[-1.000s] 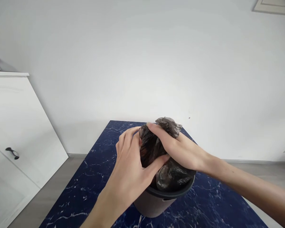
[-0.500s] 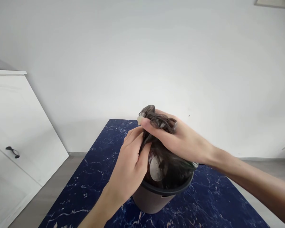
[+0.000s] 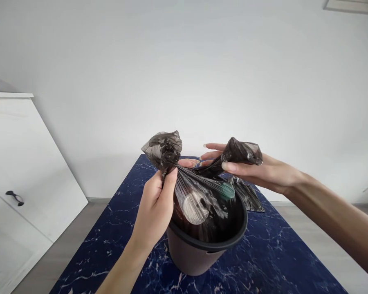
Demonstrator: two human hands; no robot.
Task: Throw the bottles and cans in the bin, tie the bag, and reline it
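Observation:
A thin, see-through black garbage bag [image 3: 199,185] stands partly inside a brown trash bin [image 3: 199,257] with a dark rim. Through the stretched film a pale round item and a greenish one show. My left hand [image 3: 158,200] is closed around one gathered end of the bag, whose crumpled tip sticks up above the thumb. In my right hand [image 3: 254,167] the other gathered end lies between the thumb and the fingers, which are stretched out to the left. The bag is pulled taut between both hands, above the bin.
Under the bin is a table with a dark blue marbled top [image 3: 116,228]. Another piece of black plastic film [image 3: 248,196] lies behind the bin on the right. A white cabinet [image 3: 21,155] stands at the left, and a pale wall [image 3: 184,73] rises behind the table.
My hands have moved apart, the left one leftward and the right one rightward. The bunched bag top is now split into two separate ends, one in each hand.

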